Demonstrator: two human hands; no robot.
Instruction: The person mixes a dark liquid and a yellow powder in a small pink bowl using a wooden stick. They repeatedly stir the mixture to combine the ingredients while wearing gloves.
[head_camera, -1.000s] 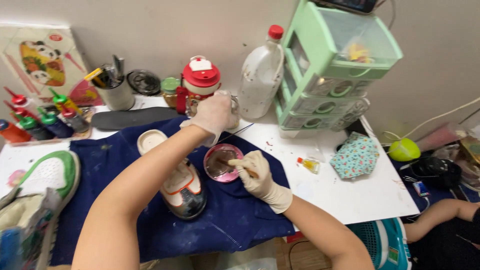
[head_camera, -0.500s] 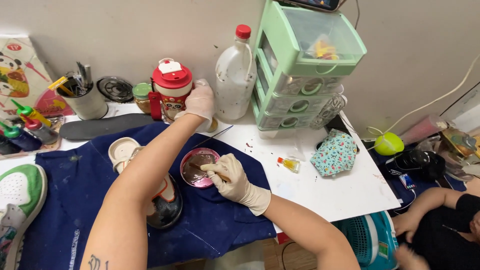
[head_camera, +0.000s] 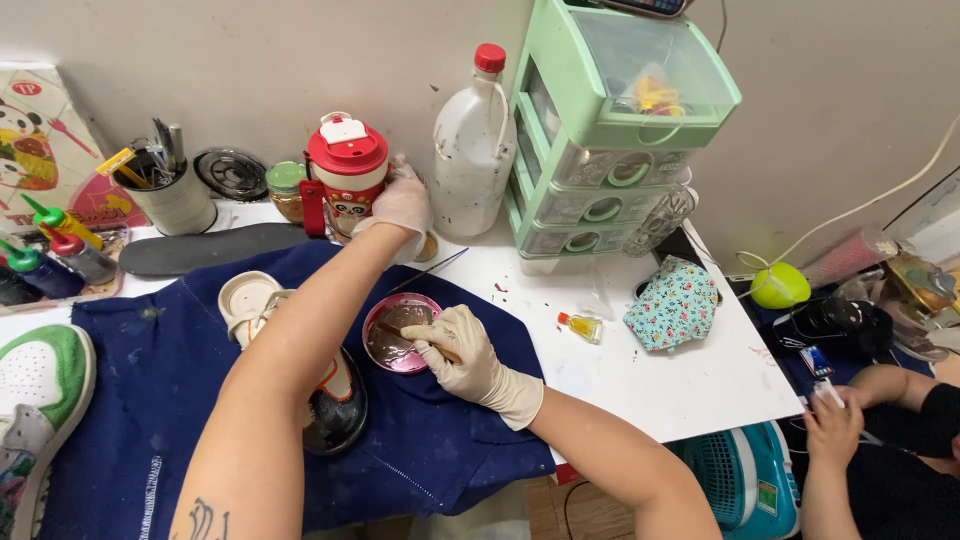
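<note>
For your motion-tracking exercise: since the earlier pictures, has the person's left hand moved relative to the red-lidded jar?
Cannot tell. The left hand lies by the red-lidded jar in every picture, reaching behind it; the whole view shifts because the head camera moves, not clearly the hand.

Two gloved hands: left (head_camera: 403, 205) at twelve o'clock, right (head_camera: 458, 350) at centre. One pink dish (head_camera: 392, 338) at centre. One white jug (head_camera: 472, 150) and one green drawer unit (head_camera: 612, 130) at one o'clock. One red-lidded flask (head_camera: 346, 175) at twelve. Two shoes: one (head_camera: 330, 395) at centre, one (head_camera: 35, 400) at eight. One small yellow bottle (head_camera: 581, 326) at three.
</note>
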